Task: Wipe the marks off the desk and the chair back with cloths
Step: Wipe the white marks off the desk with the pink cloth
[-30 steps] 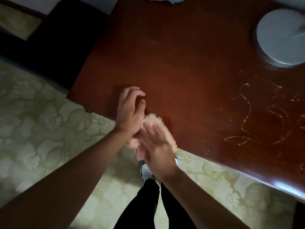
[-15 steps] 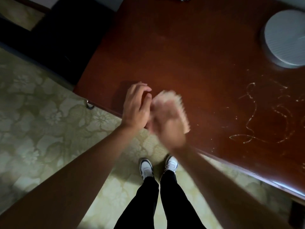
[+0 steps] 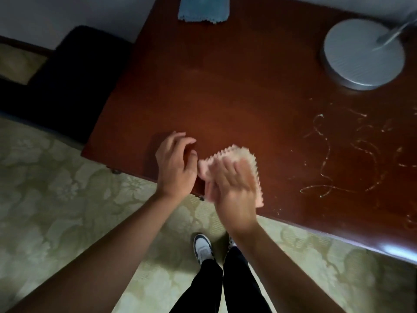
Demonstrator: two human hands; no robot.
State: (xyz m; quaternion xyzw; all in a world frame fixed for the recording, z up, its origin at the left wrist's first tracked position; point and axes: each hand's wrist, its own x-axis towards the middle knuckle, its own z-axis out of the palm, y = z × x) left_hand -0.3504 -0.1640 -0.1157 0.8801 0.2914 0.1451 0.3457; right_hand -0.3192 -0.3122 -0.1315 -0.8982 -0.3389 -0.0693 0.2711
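Right hand: laid flat on the pink cloth, fingers straight and pressing it down on the surface; blurred, so probably mid-stroke.
Left hand: just left of the cloth at the near edge, fingers loosely curled, holding nothing, tips seemingly resting on the wood.
Pink cloth: at the near edge of the surface, zigzag hem showing beyond and to the right of the right hand, one corner reaching the edge.
Marks: pale squiggly lines on the right part of the surface, well apart from the cloth, lying to the right and slightly away from the right hand; not yet wiped.
Key relation: marks lie on the right-hand side, so the right hand, already on the cloth, is the nearer one; patch runs mostly near-to-far, with one long tail parallel to the near edge.
Next move, as judged: slide the cloth rightward along the near edge into the marks.
Blue cloth: folded at the far edge, untouched.
Lamp base: round and grey, far right, beyond the marks; worth steering clear of.
Containers: none in view.
Chair back: not identifiable for certain in this view.
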